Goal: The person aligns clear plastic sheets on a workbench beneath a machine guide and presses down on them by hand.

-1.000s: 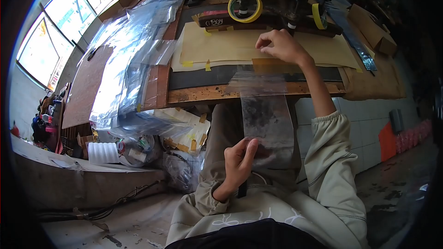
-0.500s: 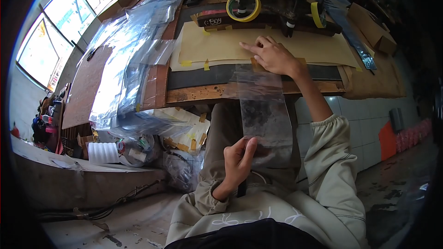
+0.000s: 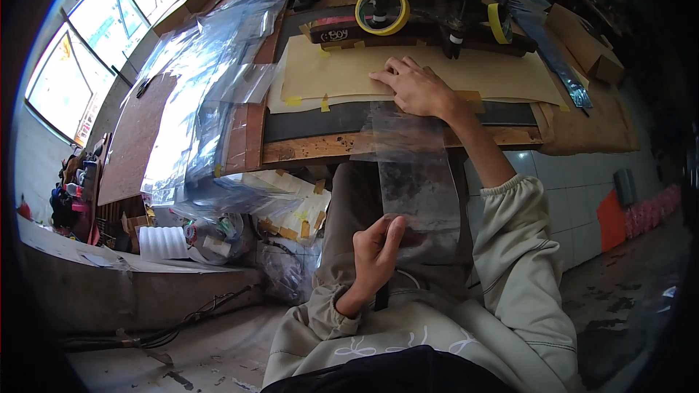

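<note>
Between thumb and fingers, my left hand (image 3: 376,253) pinches the lower part of a clear plastic sheet (image 3: 415,182). This sheet hangs over the front edge of the work table, down across my lap. My right hand (image 3: 419,89) rests palm down near the front edge of a tan sheet (image 3: 335,73), above the top of the plastic, with its fingers stretched toward the left. Whether the plastic's upper end lies under the tan sheet I cannot tell. Yellow tape pieces (image 3: 325,104) stick to the tan sheet's front edge.
Behind the tan sheet stands a dark machine bar (image 3: 429,34) carrying yellow tape rolls (image 3: 401,22). A heap of clear plastic sheets (image 3: 196,102) covers the table's left side. Cardboard boxes (image 3: 582,44) stand at the right. A white foam roll (image 3: 163,242) lies low at the left.
My right hand has slid slightly left along the tan sheet, and its fingers have come down closer together. My left hand has stayed in place with the plastic sheet.
</note>
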`<control>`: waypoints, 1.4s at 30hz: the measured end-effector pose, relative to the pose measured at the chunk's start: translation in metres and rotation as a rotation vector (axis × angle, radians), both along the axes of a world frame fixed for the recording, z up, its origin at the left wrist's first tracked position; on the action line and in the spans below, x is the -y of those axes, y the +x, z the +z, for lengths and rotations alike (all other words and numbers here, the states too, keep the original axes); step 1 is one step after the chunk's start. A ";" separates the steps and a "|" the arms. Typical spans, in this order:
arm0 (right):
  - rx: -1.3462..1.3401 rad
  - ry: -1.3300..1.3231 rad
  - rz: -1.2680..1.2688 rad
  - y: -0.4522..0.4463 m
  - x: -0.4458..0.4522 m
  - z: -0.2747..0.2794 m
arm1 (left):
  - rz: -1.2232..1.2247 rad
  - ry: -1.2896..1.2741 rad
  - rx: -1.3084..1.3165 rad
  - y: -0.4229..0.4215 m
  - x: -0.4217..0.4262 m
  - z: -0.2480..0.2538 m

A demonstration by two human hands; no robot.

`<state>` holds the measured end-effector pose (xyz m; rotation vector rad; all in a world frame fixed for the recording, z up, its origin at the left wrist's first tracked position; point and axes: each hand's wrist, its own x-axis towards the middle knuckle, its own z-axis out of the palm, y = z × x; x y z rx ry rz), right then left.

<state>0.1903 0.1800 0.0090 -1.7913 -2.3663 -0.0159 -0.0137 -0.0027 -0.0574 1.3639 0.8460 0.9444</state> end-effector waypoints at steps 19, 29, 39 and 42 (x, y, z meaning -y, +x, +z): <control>-0.097 0.032 -0.057 0.011 0.030 -0.006 | 0.124 0.033 0.139 0.011 0.004 -0.021; -0.146 0.138 -0.183 -0.015 0.102 0.009 | 0.149 0.057 0.048 0.012 0.001 -0.022; -0.059 0.348 -0.189 -0.025 0.074 -0.016 | 0.129 0.182 -0.090 0.023 -0.036 0.007; -0.071 0.269 -0.206 -0.023 0.064 -0.013 | 0.141 0.221 -0.170 0.025 -0.044 0.019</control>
